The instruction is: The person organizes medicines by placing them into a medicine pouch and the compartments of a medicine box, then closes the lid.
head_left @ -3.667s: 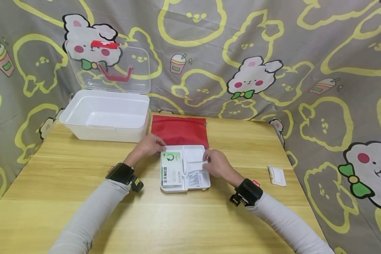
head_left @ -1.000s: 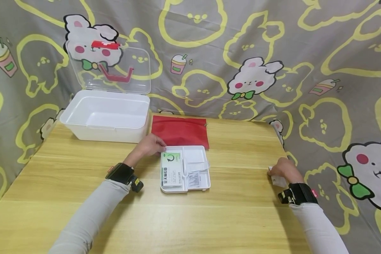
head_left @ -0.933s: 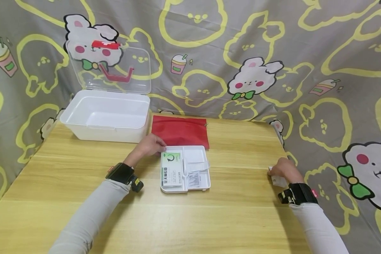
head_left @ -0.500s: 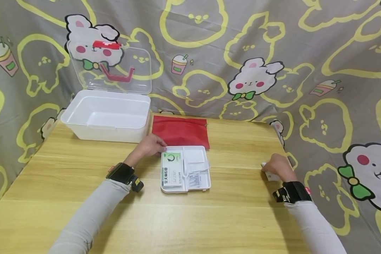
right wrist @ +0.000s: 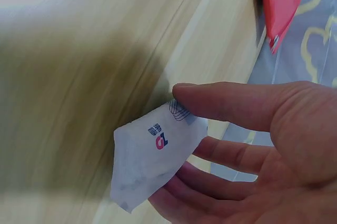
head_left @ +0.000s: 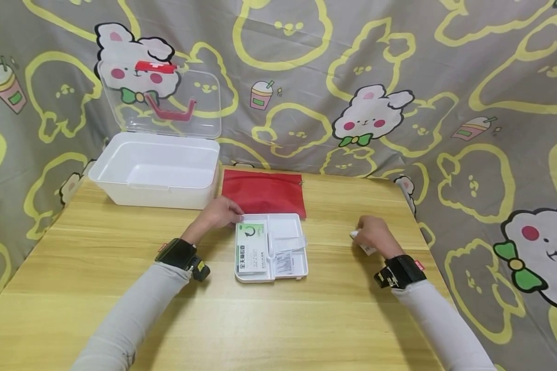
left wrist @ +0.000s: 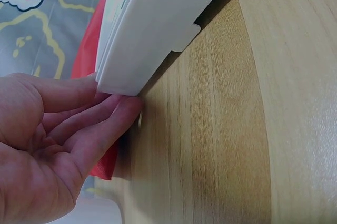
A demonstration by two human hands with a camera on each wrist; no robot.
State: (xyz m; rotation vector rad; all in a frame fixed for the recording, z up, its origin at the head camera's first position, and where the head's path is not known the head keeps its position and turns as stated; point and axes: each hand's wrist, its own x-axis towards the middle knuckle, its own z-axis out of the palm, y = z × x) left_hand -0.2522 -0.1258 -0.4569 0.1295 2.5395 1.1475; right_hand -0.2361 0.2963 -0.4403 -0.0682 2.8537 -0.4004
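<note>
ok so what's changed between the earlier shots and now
The right hand has let go of the flat white piece at the right side of the tray, gone out to the small white packet near the table's right edge, pinched it and brought it leftward, back toward the tray. The left hand stays at the tray's far left corner; tray, red pouch and open box stayed put.

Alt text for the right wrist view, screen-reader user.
The right hand holds a small white packet with red and blue print between thumb and fingers, with a wooden table behind it. At top right, part of a red pouch shows, next to a grey cloth with yellow outlines.
</note>
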